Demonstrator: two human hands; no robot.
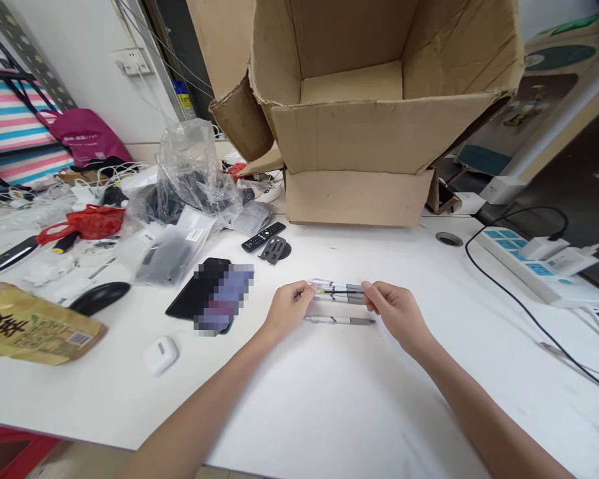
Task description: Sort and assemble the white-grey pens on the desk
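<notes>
Bimanual hold over a white desk [299, 406], seen from the head-worn camera. A bundle of slim grey-and-white pens [338, 291] is held level above the desk, spanned between the two hands; the exact number of pens cannot be told. The bundle's nearer end is pinched by the fingers of the left hand [290, 309], and its farther end is grasped by the fingers of the right hand [397, 313]; neither hand is released. A single matching pen [339, 320] lies on the desk just below the bundle, untouched. Beyond the hands, an open cardboard box [359, 126] stands with its flaps spread. To the left are placed a black TV remote control [263, 237], a black smartphone [184, 289] with a pixelated area over it, a black computer mouse [100, 298] and a white earbud case [160, 354]. A white power strip [529, 263] lies to the right.
</notes>
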